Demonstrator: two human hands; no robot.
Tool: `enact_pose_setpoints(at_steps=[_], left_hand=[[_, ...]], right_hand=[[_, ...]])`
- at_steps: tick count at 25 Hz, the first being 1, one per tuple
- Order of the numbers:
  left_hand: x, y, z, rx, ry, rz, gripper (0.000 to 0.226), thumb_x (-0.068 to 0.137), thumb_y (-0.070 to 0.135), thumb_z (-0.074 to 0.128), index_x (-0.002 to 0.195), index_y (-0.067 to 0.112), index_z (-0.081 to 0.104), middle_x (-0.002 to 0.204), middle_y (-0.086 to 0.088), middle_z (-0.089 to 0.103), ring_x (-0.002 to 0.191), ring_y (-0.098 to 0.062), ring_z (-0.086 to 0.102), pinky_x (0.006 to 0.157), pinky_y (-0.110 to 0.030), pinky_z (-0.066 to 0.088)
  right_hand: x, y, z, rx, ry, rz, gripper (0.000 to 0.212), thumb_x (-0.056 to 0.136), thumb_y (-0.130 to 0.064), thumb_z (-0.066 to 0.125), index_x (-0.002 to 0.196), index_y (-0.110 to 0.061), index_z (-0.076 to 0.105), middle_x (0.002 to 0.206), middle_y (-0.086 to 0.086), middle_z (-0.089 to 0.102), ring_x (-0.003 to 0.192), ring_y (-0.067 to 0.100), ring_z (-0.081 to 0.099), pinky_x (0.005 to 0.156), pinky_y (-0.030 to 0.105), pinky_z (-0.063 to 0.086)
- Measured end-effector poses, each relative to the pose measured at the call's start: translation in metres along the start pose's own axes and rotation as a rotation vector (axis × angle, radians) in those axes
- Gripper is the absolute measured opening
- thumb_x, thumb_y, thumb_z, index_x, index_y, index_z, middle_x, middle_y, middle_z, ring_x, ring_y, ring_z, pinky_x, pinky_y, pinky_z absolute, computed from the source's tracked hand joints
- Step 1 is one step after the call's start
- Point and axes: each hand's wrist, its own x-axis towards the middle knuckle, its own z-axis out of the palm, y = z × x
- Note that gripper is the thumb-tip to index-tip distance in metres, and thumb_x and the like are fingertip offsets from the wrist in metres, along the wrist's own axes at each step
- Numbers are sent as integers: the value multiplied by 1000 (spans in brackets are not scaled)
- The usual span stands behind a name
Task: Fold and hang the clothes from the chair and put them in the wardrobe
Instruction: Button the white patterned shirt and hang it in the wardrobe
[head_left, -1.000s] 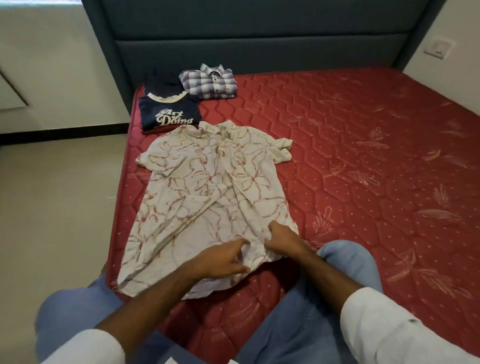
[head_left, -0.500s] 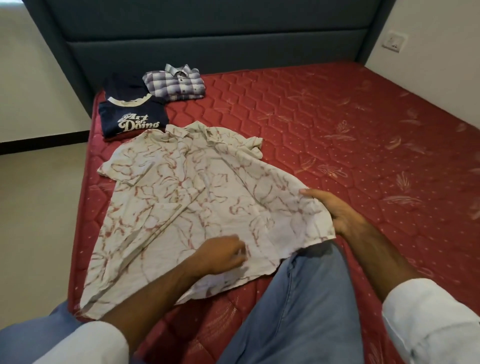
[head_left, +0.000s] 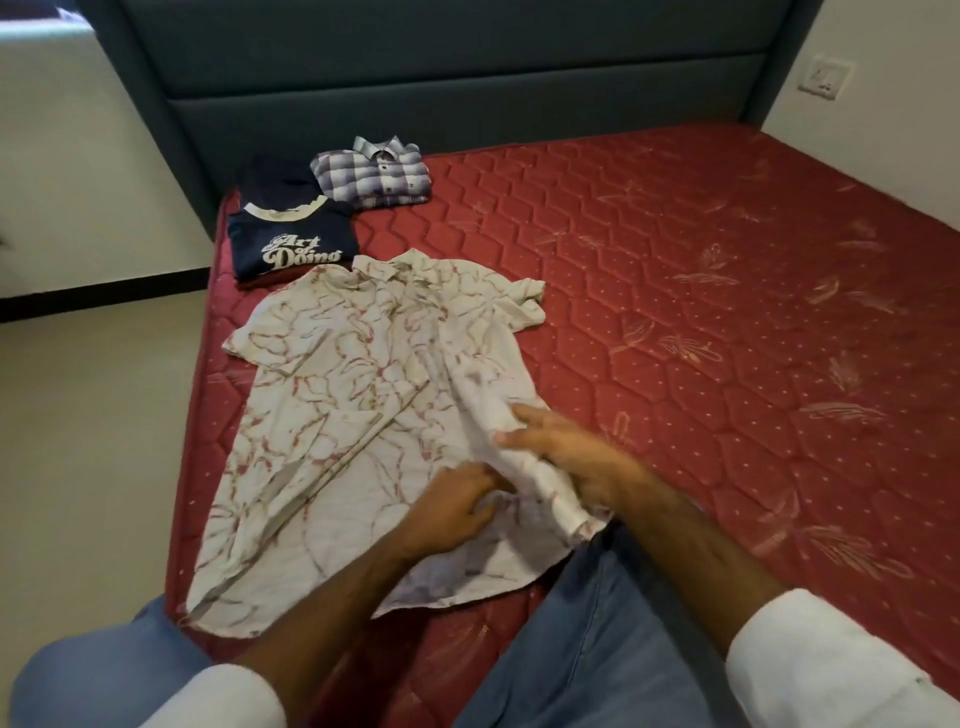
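On the red bed (head_left: 675, 312), close to the person's knees, lies the white shirt with red lines (head_left: 363, 395). It lies flat with its front up. Its collar points away toward the dark headboard (head_left: 467, 78), and its bottom edge is nearest the person. So the long way of the shirt runs from the person straight up the bed.

Both hands are at the bottom right part of the shirt. The right hand (head_left: 566, 447) is a little farther right, at the shirt's right side. Its fingers are mostly straight and point left, and a bunched-up strip of cloth lies across them. I cannot tell if the thumb pinches that strip. The left hand (head_left: 447, 509) is just beside it, touching the cloth. Its fingers are curled and seem to pinch the shirt near the middle.

The rest of the shirt spreads out to the left of both hands. I think the right side will be folded over to the left, across the long way. The right hand is nearer that edge, so it should carry it. The left hand can hold the middle down.

2 folded tops sit past the collar: a dark blue t-shirt (head_left: 291, 244) and a checked shirt (head_left: 374, 174).
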Motion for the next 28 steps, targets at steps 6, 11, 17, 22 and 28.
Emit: enact_pose_setpoints(at_steps=[6, 11, 17, 22, 28], left_hand=[[-98, -129, -107, 351, 395, -687, 50, 88, 40, 72, 130, 15, 59, 129, -14, 56, 118, -39, 55, 95, -52, 47], [-90, -151, -115, 236, 278, -747, 67, 82, 64, 60, 132, 19, 51, 124, -9, 57, 118, -34, 55, 93, -45, 47], [-46, -153, -128, 391, 155, -524, 60, 98, 37, 60, 153, 32, 34, 158, 0, 29, 137, -31, 35, 102, -53, 33], [-3, -159, -159, 646, -204, -491, 39, 93, 47, 63, 121, 21, 56, 123, -3, 54, 121, -27, 48, 105, -54, 27], [-33, -107, -164, 444, -100, -256, 20, 91, 38, 58, 77, 25, 48, 73, 8, 51, 68, -12, 48, 73, -35, 36]], right_hand=[[52, 63, 95, -748, -523, 280, 43, 101, -23, 63, 139, -7, 52, 113, 13, 69, 89, 23, 68, 67, 26, 59], [90, 56, 103, -802, -264, 107, 23, 100, -20, 60, 118, -5, 65, 102, 15, 76, 83, 23, 73, 66, 29, 59], [140, 45, 109, -581, 50, 107, 20, 88, -15, 65, 108, -11, 69, 100, 8, 75, 84, 15, 68, 75, 31, 51], [143, 50, 107, -586, 9, 83, 22, 91, -9, 64, 111, -5, 71, 103, 9, 75, 84, 10, 66, 70, 18, 48], [141, 43, 109, -313, 36, 168, 39, 100, -34, 59, 116, 0, 69, 98, 13, 75, 89, 20, 66, 82, 31, 50]])
